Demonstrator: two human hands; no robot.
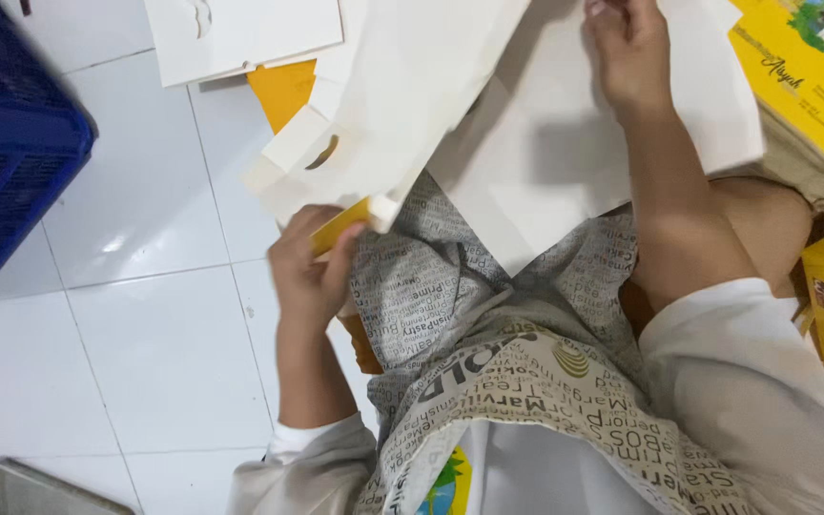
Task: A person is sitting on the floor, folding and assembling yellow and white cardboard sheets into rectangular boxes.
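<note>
The folded cardboard blank [402, 105] is white on its outer faces, with a yellow-orange inner face showing at the corner flap pinched by the left hand [309, 267] and again on a panel behind it [283, 91]; the sheet under the right hand [627, 48] is likewise plain white. The cloth [488, 315] over the lap is grey, printed all over with dark lettering, changing lower down to a beige band with white lettering, and the sleeves [765, 381] are white. The floor tiles [145, 315] are glossy white with grey joints, the crate [7, 143] is deep blue, and the printed sheets [813, 86] at the right are bright yellow with a small green picture.
</note>
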